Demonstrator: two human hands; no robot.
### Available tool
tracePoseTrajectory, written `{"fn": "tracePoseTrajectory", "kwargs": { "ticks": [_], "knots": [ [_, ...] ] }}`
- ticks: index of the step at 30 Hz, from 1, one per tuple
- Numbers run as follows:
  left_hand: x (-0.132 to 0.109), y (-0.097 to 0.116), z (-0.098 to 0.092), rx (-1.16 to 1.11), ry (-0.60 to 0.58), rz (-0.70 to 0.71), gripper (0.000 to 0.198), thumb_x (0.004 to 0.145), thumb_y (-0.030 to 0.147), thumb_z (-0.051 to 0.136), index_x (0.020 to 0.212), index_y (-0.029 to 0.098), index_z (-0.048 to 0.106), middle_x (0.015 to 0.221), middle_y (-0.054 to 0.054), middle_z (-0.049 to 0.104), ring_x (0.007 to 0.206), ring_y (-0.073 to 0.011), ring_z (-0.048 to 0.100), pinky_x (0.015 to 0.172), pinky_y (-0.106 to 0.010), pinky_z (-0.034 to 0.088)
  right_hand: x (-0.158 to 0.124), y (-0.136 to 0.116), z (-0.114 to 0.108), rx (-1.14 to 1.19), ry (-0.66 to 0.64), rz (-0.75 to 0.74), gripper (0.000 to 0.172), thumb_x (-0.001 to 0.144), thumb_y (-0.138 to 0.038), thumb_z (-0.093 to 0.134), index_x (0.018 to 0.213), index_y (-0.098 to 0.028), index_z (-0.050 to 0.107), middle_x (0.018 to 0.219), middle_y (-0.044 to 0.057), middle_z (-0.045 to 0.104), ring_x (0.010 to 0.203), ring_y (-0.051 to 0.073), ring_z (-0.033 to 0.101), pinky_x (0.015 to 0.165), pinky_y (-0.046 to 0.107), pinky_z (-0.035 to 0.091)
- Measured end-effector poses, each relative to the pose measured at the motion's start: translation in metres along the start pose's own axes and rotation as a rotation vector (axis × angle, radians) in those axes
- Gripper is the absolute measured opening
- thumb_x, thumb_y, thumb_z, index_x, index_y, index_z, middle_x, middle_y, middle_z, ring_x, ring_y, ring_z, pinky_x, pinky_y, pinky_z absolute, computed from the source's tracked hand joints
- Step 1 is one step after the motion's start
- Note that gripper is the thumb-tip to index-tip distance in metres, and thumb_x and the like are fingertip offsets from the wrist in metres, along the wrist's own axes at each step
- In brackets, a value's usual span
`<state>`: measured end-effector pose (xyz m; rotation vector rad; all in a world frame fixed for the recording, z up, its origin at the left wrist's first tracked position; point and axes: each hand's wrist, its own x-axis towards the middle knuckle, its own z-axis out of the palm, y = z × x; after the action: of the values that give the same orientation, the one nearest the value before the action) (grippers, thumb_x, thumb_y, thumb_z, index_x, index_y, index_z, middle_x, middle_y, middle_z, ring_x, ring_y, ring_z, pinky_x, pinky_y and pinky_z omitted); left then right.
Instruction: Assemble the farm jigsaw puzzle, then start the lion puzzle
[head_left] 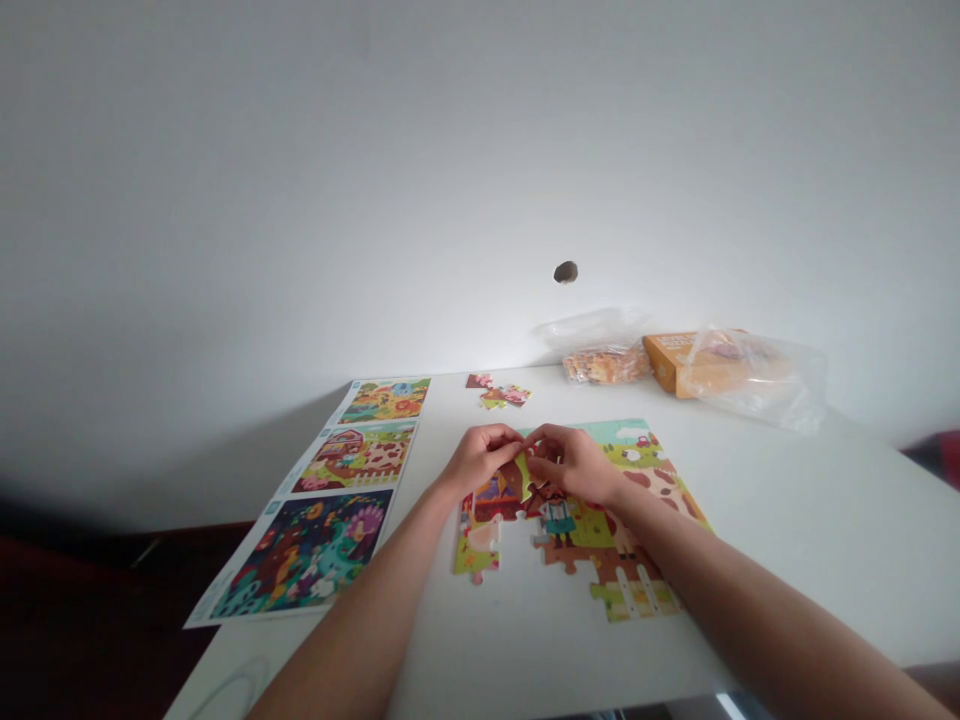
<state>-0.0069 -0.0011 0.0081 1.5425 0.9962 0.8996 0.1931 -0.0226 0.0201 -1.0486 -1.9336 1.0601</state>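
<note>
A partly joined jigsaw puzzle [559, 515] with a farm scene lies on the white table, its lower left part open with a gap. Over its upper left area my left hand [484, 462] and my right hand [574, 462] meet, fingertips pinched close together. Between them is a yellow-green puzzle piece [524, 478], partly covered by the fingers; both hands appear to grip it. The puzzle shows a farmer figure, a spotted cow and a white fence. My hands and right forearm hide parts of it.
Several loose puzzle pieces [506, 396] lie beyond the hands. On the left is a reference sheet [341, 500] with three pictures. Toward the wall sit a clear bag of pieces [606, 364] and an orange box [667, 362] partly under a clear plastic bag [780, 375].
</note>
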Motion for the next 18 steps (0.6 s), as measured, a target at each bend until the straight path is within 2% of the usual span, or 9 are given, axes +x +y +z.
{"fn": "tracePoseTrajectory", "kwargs": {
  "ticks": [8,14,18],
  "knots": [
    [0.0012,-0.0041,-0.0008,-0.01,-0.01,0.024,0.023,0.082,0.035,0.066,0.084,0.012,0.069,0.074,-0.003,0.069,0.065,-0.0132,0.059,0.06,-0.023,0.041,0.0014,0.0044,0.0003,0.024,-0.062,-0.008,0.038,0.077,-0.019,0.064,0.115,-0.021,0.06,0.073,-0.002,0.067,0.058,0.01,0.058,0.053,0.02,0.042],
    [0.0013,-0.0031,-0.0004,0.058,0.012,0.053,0.025,0.082,0.037,0.066,0.088,0.014,0.071,0.083,-0.006,0.072,0.074,-0.0163,0.063,0.068,-0.025,0.045,0.0017,0.0042,0.0002,0.023,-0.088,0.035,0.027,0.074,-0.022,0.069,0.1,-0.019,0.063,0.072,-0.002,0.067,0.06,0.011,0.059,0.054,0.02,0.041],
    [0.0002,0.0004,0.0,0.103,0.015,0.067,0.027,0.082,0.04,0.066,0.089,0.014,0.072,0.084,-0.006,0.072,0.076,-0.017,0.063,0.07,-0.026,0.047,0.002,0.0044,-0.0004,-0.008,-0.103,0.072,0.029,0.071,-0.024,0.071,0.098,-0.017,0.065,0.074,-0.001,0.068,0.063,0.012,0.06,0.056,0.02,0.041]
  ]
}}
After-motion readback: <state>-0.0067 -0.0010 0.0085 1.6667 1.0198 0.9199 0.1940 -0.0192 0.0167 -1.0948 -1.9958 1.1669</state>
